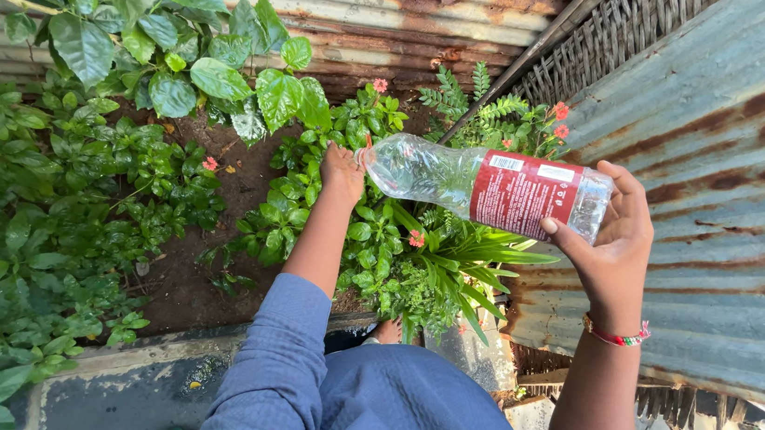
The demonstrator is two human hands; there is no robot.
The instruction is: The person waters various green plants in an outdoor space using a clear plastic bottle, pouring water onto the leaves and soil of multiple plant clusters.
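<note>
Above the plants (405,259), beside a rusty fence (728,210), the bottle (483,187) lies near-horizontal, right hand (604,231) gripping its base, left hand (341,172) pinching its neck.

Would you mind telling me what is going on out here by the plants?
A person in a blue top holds a clear plastic bottle with a red label, tipped on its side over the green plants. The right hand cups the bottle's base, and the left hand is at its neck. Rusty corrugated metal sheets stand on the right.
</note>
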